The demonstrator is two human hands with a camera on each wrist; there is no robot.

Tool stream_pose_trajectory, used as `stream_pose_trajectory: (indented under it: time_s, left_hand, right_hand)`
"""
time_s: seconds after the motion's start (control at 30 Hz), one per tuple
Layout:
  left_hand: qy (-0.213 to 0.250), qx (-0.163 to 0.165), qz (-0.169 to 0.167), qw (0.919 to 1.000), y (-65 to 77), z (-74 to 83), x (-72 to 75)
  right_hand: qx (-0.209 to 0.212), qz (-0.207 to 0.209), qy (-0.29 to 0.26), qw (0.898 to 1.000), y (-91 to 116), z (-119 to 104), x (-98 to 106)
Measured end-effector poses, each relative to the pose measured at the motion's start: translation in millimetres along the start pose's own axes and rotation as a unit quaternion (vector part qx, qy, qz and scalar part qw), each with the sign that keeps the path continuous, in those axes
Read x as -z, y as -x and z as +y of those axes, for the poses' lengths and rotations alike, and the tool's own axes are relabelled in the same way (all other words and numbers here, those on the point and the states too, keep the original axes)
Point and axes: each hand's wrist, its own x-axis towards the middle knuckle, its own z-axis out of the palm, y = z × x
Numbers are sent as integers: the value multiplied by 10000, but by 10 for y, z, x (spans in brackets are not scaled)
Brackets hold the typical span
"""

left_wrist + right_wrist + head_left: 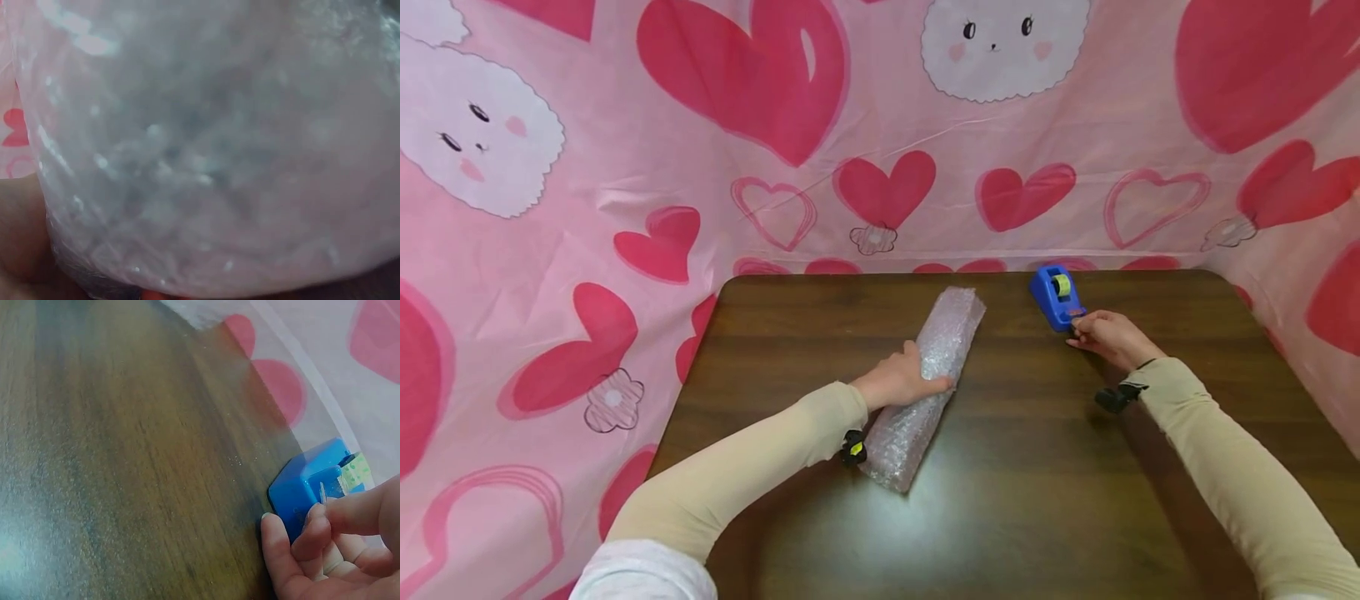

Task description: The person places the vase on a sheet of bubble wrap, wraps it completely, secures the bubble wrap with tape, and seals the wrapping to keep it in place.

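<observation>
A long bundle of bubble wrap lies slantwise on the table. My left hand grips it across the middle from the left side, thumb and fingers spread over the wrap. Up close in the left wrist view, the shiny wrap fills nearly everything and hides most of the hand; what is inside is hidden. At the back right stands a blue tape dispenser with a yellow-green roll. My right hand is at its front end, thumb and forefinger pinching a clear tape end.
The dark wooden table has rounded back corners. Directly behind it and along the sides hangs a pink heart-print cloth. Black wrist cameras sit on both sleeves, the right one low over the tabletop.
</observation>
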Motion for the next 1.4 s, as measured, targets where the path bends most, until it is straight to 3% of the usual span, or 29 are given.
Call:
stream_pose_trajectory:
  time_s: [0.27, 0.43, 0.53, 0.67, 0.77, 0.93, 1.07, 1.2, 1.4]
  left_hand:
    - [-23, 39, 85, 10000, 2, -1, -6]
    - [-41, 58, 74, 9999, -7, -2, -16]
    - [-69, 41, 72, 9999, -19, -7, -20]
    - [-167, -29, 103, 9998, -27, -7, -20]
    - [-213, -45, 105, 9997, -22, -2, -14]
    - [-195, -27, 46, 9998, -4, -8, -1]
    - [-154, -18, 45, 9999, 5, -14, 3]
    - [-151, -31, 72, 9999, 15, -8, -2]
    - [-186, -10, 103, 9998, 28, 8, -4]
  right_hand:
    - [-12, 231, 333, 9992, 15, 15, -38]
    - [234, 290, 203, 9991, 78, 91, -56]
    - [567, 470, 436, 9963, 126, 134, -88]
    - [970, 881, 1543, 9793, 208, 120, -188]
    - [1087, 1122, 2422, 9576, 269, 89, -288]
    - [1309, 1468, 2977, 9342, 363, 46, -454]
    - [1589, 1599, 2648, 9376, 418, -4, -547]
    - [1752, 1496, 2285, 9459, 485, -72, -649]
    - [1833, 1289, 2167, 9502, 582, -193, -841]
